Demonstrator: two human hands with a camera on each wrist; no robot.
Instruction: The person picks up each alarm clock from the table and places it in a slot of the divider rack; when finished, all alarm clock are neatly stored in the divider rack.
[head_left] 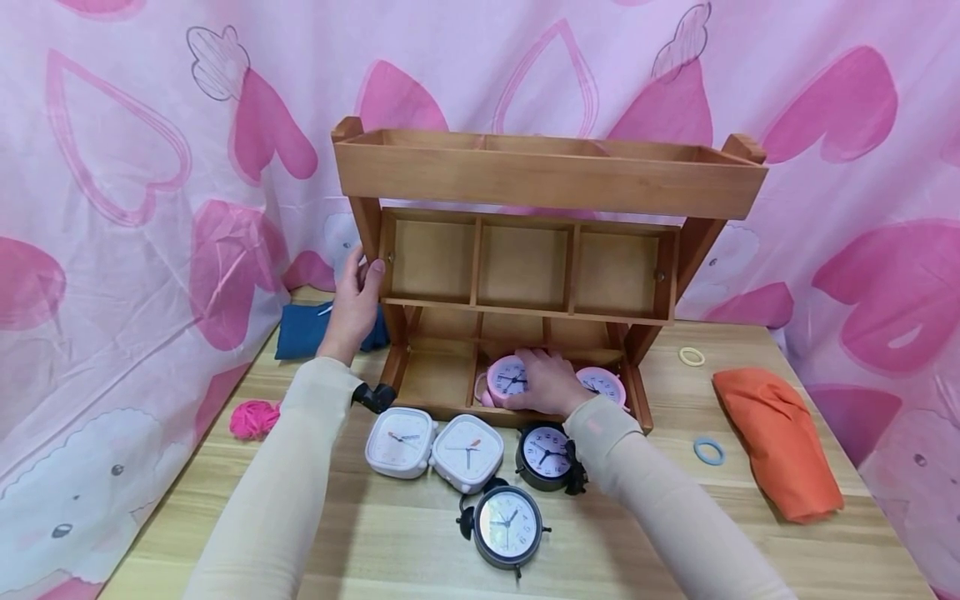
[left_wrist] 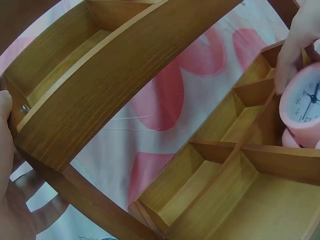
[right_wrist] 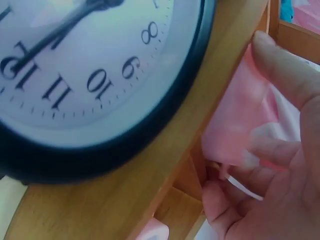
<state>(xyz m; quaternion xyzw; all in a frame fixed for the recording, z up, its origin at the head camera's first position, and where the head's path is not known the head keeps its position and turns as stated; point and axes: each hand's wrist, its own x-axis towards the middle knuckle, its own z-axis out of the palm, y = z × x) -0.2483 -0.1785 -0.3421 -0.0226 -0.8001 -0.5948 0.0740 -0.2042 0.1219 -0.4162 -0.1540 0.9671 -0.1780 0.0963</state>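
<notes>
Wooden table [head_left: 390, 533], right hand [head_left: 546, 382] gripping pink clock [head_left: 507, 379], bottom shelf [head_left: 442, 375]

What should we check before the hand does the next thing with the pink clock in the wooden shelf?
1. Right hand holds the pink clock: ok, fingers curl round it.
2. Left hand steadies the wooden shelf: ok, gripping its left post.
3. Clock inside the bottom middle compartment: ok.
4. Clock standing flat on its feet: cannot tell, hand hides them.
5. Second pink clock kept apart: cannot tell, hand covers the gap.
</notes>
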